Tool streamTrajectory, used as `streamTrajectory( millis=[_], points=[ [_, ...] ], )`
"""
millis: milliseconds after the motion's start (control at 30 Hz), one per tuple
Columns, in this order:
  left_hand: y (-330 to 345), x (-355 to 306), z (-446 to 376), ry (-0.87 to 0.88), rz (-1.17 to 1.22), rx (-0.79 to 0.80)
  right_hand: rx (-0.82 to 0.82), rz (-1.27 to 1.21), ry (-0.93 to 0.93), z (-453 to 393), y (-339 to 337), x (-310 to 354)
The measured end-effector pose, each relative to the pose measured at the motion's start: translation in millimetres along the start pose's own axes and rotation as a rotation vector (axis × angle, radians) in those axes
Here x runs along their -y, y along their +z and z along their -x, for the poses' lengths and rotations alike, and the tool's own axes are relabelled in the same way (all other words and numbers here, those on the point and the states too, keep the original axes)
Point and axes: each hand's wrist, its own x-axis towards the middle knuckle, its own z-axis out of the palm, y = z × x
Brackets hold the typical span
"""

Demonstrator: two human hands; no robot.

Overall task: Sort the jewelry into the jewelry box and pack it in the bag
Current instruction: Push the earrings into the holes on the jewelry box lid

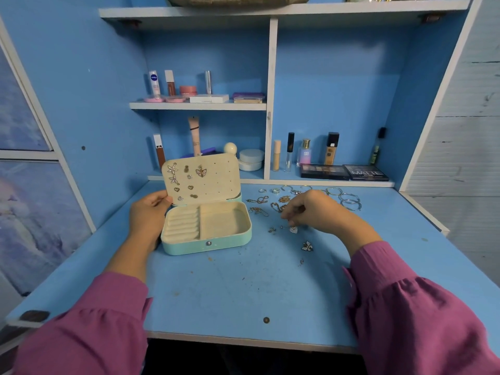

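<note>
A mint jewelry box (205, 241) stands open on the blue desk, its cream lid (216, 175) upright with several earrings pinned on it. My left hand (147, 215) grips the box's left side, thumb on the lid's edge. Its ring rolls and open compartment hold nothing. To the right, my right hand (316, 209) reaches down with curled fingers pinching a small silver earring (293, 229) lying on the desk. Loose chains (259, 204), rings (270, 190), bangles (349, 200) and a butterfly earring (307, 246) lie around that hand. A woven bag (235, 0) sits on the top shelf, mostly cut off.
Cosmetics line the back shelves: bottles (305, 152), a cream jar (251, 158) and two dark palettes (343, 172). The desk's front edge (243, 339) runs near my sleeves. A white divider (272, 104) splits the shelving.
</note>
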Motion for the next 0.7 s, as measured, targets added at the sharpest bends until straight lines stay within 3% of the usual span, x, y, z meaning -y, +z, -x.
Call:
streamTrajectory(
  millis=[133,367,700],
  points=[
    [0,1,-1,-0.007,0.011,0.001,0.027,-0.079,0.040,5,-11,0],
    [0,0,-1,-0.011,-0.004,-0.001,0.325,-0.014,0.129,19,-24,-5],
    [0,-5,4,0.006,-0.017,-0.011,0.366,0.054,0.114,16,-16,1]
  ],
)
